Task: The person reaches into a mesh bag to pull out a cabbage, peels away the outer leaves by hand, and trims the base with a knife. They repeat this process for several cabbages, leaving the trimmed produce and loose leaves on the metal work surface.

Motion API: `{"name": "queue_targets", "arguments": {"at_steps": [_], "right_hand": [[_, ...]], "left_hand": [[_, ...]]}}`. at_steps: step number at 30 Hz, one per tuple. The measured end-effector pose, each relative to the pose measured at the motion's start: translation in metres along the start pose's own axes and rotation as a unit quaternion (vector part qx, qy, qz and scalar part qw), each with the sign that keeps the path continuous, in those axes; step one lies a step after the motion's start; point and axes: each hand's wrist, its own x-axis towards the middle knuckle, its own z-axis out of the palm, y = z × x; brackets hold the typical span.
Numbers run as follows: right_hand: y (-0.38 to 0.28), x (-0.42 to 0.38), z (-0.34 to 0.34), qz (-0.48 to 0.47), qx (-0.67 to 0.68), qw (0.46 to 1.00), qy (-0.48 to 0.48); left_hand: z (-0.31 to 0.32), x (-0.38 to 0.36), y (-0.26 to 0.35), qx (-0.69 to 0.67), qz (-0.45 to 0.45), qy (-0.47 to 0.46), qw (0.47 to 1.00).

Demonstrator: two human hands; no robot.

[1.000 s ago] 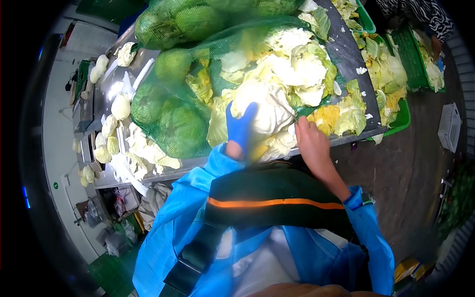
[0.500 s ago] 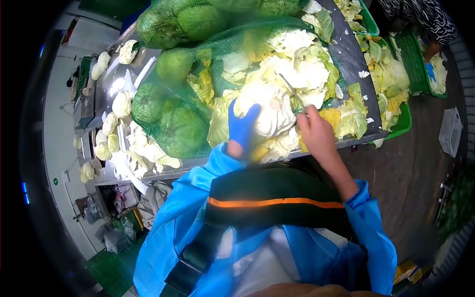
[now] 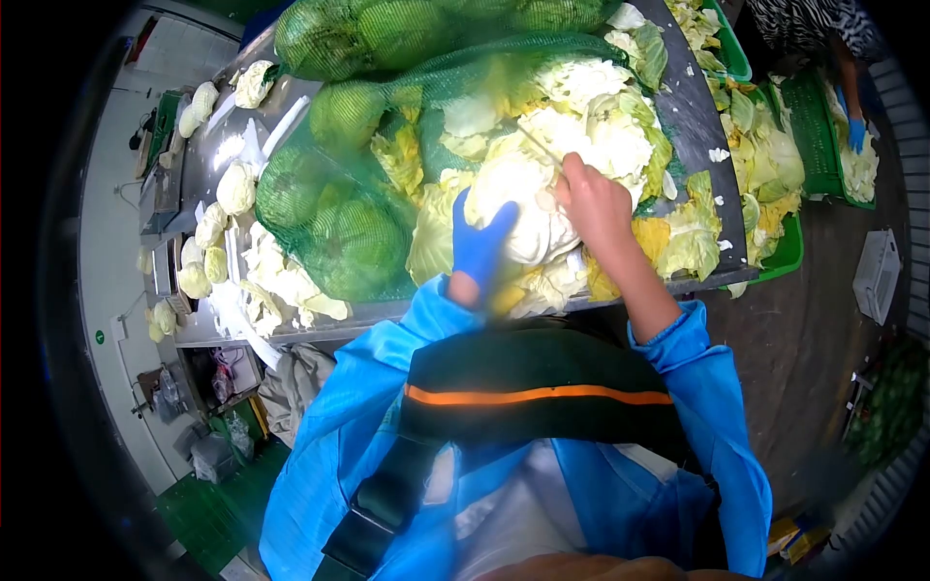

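Note:
A peeled white cabbage (image 3: 523,198) rests among loose leaves near the front edge of the metal table (image 3: 705,126). My left hand (image 3: 481,242), in a blue glove, holds its near left side, thumb and fingers spread around it. Bare and closed, my right hand (image 3: 593,201) grips a knife over the cabbage's right side. The thin knife blade (image 3: 539,142) points up and left across the cabbage top; its handle is hidden in my fist. Trimmed pale leaves (image 3: 620,131) lie just beyond, and yellowish leaves (image 3: 690,232) lie to the right.
Green net bags of cabbages (image 3: 339,237) lie left and at the back. Several peeled cabbages (image 3: 235,189) and scraps line the table's left side. On the right stand green crates (image 3: 790,247) of leaves, and another person's gloved hand (image 3: 856,134) is at a farther crate.
My right hand has moved up and left with the knife, from beside the cabbage to over it. The left hand keeps its place on the cabbage. The view has shifted slightly.

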Motion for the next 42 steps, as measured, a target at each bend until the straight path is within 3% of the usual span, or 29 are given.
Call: {"name": "queue_targets", "arguments": {"at_steps": [2,4,5,7,9,12,13,16,17,18,19,22,24,25,27,30,31,33,35,36,39,42], "right_hand": [[0.012,0.013,0.008,0.038,-0.036,0.997,-0.047],[0.021,0.023,0.005,0.071,0.028,0.993,-0.093],[0.024,0.022,0.008,0.077,0.045,0.991,-0.096],[0.028,0.021,0.014,0.113,0.065,0.987,-0.097],[0.03,0.024,0.013,0.118,0.08,0.986,-0.091],[0.027,0.02,0.002,0.135,0.091,0.978,-0.13],[0.025,0.014,-0.004,0.138,0.102,0.974,-0.146],[0.012,-0.004,-0.016,0.145,0.159,0.966,-0.141],[0.005,-0.003,-0.023,0.166,0.206,0.955,-0.134],[-0.001,0.0,-0.03,0.188,0.252,0.941,-0.125],[-0.01,0.005,-0.036,0.238,0.388,0.883,-0.112],[-0.036,0.004,-0.053,0.164,0.406,0.891,-0.123],[-0.028,0.0,-0.039,0.099,0.425,0.899,-0.047],[-0.034,-0.001,-0.061,0.17,0.485,0.851,-0.11],[-0.025,-0.006,-0.074,0.267,0.624,0.697,-0.231],[-0.026,-0.012,-0.066,0.208,0.578,0.78,-0.119],[-0.025,-0.009,-0.064,0.177,0.584,0.784,-0.114],[-0.014,-0.004,-0.056,0.206,0.637,0.726,-0.157],[-0.009,0.0,-0.056,0.235,0.679,0.669,-0.189],[-0.014,-0.003,-0.055,0.237,0.665,0.683,-0.187],[-0.029,-0.015,-0.024,0.275,0.623,0.717,-0.146],[-0.036,-0.009,-0.051,0.261,0.578,0.741,-0.222]], "left_hand": [[0.001,-0.006,-0.007,0.019,0.03,-0.003,0.999],[0.005,-0.012,-0.003,0.02,0.062,-0.005,0.998],[0.004,-0.014,0.0,-0.072,0.008,-0.022,0.997],[-0.031,0.008,-0.039,0.065,0.104,-0.126,0.984],[-0.038,0.018,-0.023,-0.211,-0.076,-0.183,0.957],[-0.041,0.009,0.006,-0.46,-0.218,-0.152,0.847],[-0.039,0.0,0.021,-0.401,-0.142,-0.156,0.891],[-0.044,-0.001,0.032,-0.475,-0.135,-0.149,0.857],[-0.048,0.002,0.027,-0.428,-0.12,-0.144,0.884],[-0.051,0.009,0.016,-0.379,-0.107,-0.14,0.909],[-0.051,0.01,0.015,-0.327,-0.097,-0.135,0.93],[-0.041,0.005,0.035,-0.32,-0.113,-0.142,0.93],[-0.042,0.008,0.036,-0.453,-0.132,-0.198,0.859],[-0.043,0.009,0.037,-0.515,-0.142,-0.222,0.816],[-0.039,0.007,0.046,-0.466,-0.115,-0.225,0.848],[-0.024,0.002,0.062,-0.43,-0.127,-0.25,0.858],[-0.021,-0.001,0.064,-0.424,-0.14,-0.261,0.856],[-0.026,-0.004,0.065,-0.26,-0.126,-0.352,0.89],[-0.033,0.001,0.064,-0.268,-0.22,-0.34,0.874],[-0.036,0.004,0.064,-0.272,-0.267,-0.329,0.864],[-0.036,0.027,0.05,-0.275,-0.165,-0.311,0.895],[-0.041,0.003,0.05,-0.229,-0.046,-0.324,0.917]]}}
